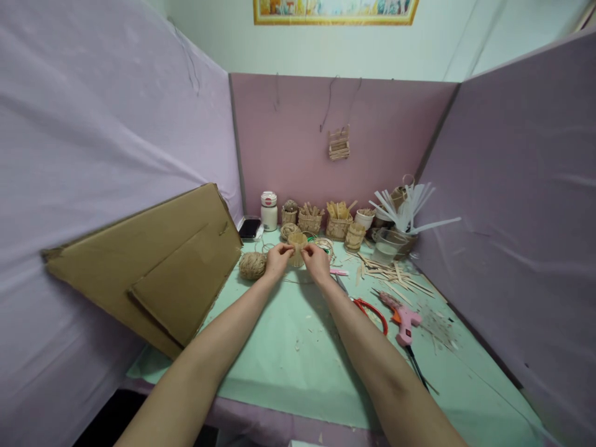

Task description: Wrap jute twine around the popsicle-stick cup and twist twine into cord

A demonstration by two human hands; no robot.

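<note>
A small tan cup [297, 239], its wall apparently made of upright wooden sticks, is between my hands near the table's middle. My left hand [279, 258] pinches at its left side and my right hand [316, 259] at its right side, fingers closed. Something thin such as twine may be at the fingertips, too small to make out. A ball of twine [252, 266] lies just left of my left hand. Scissors with red handles [371, 313] rest beyond my right wrist, partly hidden by the forearm.
A pink glue gun [406, 320] and scattered wooden sticks [395, 273] lie to the right. Baskets of sticks [339, 225], a white-lidded jar [269, 214] and a phone [250, 228] line the back. Cardboard [153, 267] leans on the left; a clear container [387, 247] stands right.
</note>
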